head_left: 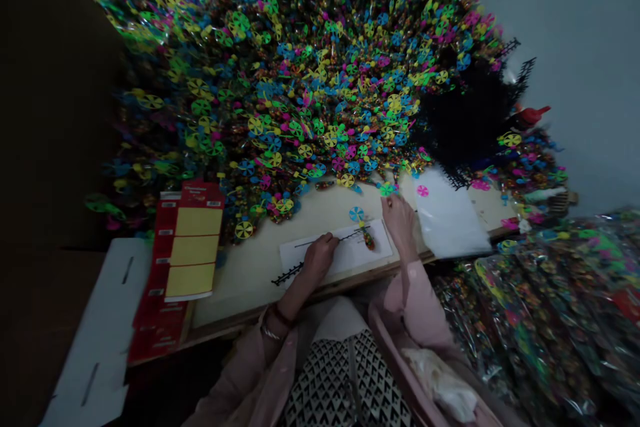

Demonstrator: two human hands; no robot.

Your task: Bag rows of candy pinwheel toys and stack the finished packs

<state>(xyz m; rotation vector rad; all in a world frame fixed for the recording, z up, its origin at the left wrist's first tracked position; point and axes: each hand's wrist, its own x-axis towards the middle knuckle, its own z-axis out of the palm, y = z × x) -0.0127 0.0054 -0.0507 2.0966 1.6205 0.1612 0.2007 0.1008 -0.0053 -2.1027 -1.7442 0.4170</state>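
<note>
My left hand (320, 255) is closed on a black toothed strip (287, 274), which lies slantwise over a white paper (340, 259) on the table. Near the strip's right end sits a small toy with a blue wheel (357, 214) and a brown-orange body (369, 240). My right hand (399, 217) reaches to the front edge of the toy heap, its fingertips pressed together at a toy with a green wheel (386, 189).
A large heap of colourful wheel toys (320, 80) covers the back. Black strips (465, 113) are piled at the right, behind clear plastic bags (450, 213). Red and yellow cards (193, 247) lie left. Bagged toys (525, 320) fill the lower right.
</note>
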